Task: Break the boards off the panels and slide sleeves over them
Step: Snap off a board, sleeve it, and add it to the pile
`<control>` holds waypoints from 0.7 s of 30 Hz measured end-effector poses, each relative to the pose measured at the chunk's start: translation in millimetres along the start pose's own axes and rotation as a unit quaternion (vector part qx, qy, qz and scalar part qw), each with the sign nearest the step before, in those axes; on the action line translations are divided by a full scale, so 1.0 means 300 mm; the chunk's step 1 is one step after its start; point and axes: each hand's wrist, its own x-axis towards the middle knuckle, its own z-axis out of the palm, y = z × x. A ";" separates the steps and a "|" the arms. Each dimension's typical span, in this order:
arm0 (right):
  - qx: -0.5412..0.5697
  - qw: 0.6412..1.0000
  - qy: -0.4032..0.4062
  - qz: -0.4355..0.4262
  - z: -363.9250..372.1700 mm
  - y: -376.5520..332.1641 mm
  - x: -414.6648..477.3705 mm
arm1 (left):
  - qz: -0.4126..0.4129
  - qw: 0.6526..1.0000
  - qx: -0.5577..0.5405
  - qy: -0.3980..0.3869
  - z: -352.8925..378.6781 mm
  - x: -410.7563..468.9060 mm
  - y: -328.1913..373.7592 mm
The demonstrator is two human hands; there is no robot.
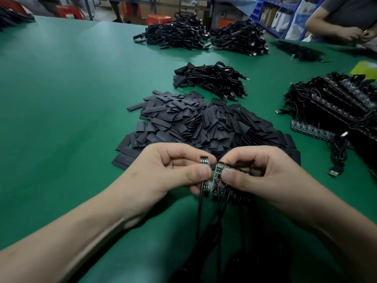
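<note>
- Left hand (pixel 163 174) pinches one board (pixel 204 160); right hand (pixel 261 172) pinches the panel (pixel 219 176) just beside it, both above the counter (pixel 71 99).
- Broken off?
- Looks so, or nearly. No sleeve on it yet. Sleeves (pixel 193 123) lie heaped just beyond, and many panels (pixel 336 103) wait at right.
- And the board?
- Small, green, with a black cable (pixel 201 201) hanging below.

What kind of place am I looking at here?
Probably an electronics assembly workshop: a green bench mat, a heap of black sleeves, bundled USB cables, and stacked panels. The left hand pinches a board, the right hand a panel strip.
</note>
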 end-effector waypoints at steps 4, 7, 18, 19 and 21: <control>-0.106 0.993 0.049 0.032 -0.015 0.003 -0.005 | 0.046 0.996 -0.028 0.072 -0.029 0.007 0.004; -0.229 0.959 0.162 -0.033 0.005 -0.009 -0.007 | 0.098 0.990 0.017 0.097 -0.034 0.009 0.001; 0.013 0.992 0.083 -0.098 0.138 -0.088 -0.001 | 0.192 0.905 0.332 0.186 -0.055 0.004 -0.008; 0.072 0.988 0.088 -0.105 0.132 -0.105 -0.005 | 0.189 0.864 0.420 0.204 -0.064 0.007 -0.010; 0.159 0.971 0.121 -0.131 0.126 -0.126 -0.015 | 0.163 0.786 0.560 0.204 -0.074 0.010 -0.013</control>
